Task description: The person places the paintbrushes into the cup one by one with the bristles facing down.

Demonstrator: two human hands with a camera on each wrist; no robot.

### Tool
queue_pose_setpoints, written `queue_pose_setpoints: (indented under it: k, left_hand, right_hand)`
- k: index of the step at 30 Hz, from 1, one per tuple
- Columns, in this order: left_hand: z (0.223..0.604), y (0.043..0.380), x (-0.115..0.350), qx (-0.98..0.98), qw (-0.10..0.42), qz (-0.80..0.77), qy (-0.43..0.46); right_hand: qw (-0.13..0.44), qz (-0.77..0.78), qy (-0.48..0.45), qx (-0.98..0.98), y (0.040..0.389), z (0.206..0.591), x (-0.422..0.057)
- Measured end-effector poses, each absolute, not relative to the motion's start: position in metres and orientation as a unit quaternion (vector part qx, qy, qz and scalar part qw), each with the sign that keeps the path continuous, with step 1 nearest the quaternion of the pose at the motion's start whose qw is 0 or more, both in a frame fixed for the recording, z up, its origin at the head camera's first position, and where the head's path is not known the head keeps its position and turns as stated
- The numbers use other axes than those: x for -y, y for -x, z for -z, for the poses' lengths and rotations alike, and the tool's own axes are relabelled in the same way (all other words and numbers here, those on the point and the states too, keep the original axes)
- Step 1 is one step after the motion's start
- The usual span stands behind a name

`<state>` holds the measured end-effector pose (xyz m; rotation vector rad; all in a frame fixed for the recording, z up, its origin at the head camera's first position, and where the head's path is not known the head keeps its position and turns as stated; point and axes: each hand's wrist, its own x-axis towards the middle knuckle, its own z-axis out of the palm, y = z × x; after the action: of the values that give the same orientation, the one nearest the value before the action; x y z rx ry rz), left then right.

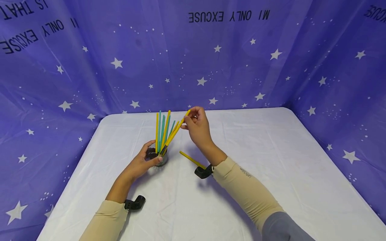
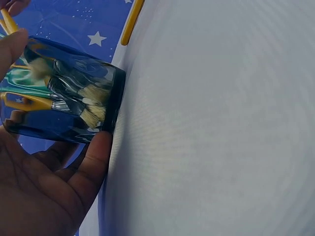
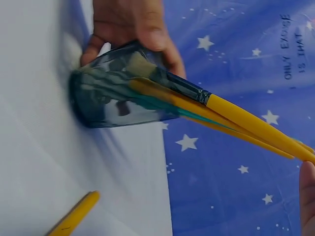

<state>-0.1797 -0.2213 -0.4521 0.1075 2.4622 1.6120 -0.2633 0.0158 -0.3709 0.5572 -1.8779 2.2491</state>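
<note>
My left hand (image 1: 139, 164) grips a dark, see-through glass (image 3: 93, 105) that stands on the table, with fingers and thumb round its sides. Several paintbrushes with yellow and teal handles (image 1: 163, 129) stand in the glass, bristles down, as the left wrist view shows through its wall (image 2: 91, 115). By the upper end of its handle, my right hand (image 1: 199, 129) pinches a yellow paintbrush (image 3: 246, 123). This brush slants, and its bristle end is at the mouth of the glass. Another yellow-handled piece (image 1: 190, 158) lies on the table below my right hand, partly hidden by the wrist camera.
A white cloth covers the table (image 1: 289, 174). Blue-purple curtains with white stars (image 1: 229, 67) hang behind it and at both sides. Black wrist cameras (image 1: 135, 203) stick out from both sleeves close to the tabletop.
</note>
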Motion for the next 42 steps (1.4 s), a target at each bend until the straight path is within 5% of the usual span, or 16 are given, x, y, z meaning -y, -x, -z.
queue_pose_setpoints:
  k: [21, 42]
  left_hand:
    - [0.452, 0.181, 0.219, -0.826, 0.094, -0.554, -0.041]
    - [0.453, 0.182, 0.221, -0.832, 0.106, -0.543, -0.025]
  right_hand:
    - [0.035, -0.661, -0.233, 0.712, 0.256, 0.384, -0.018]
    - [-0.115, -0.341, -0.309, 0.88, 0.274, 0.429, -0.035]
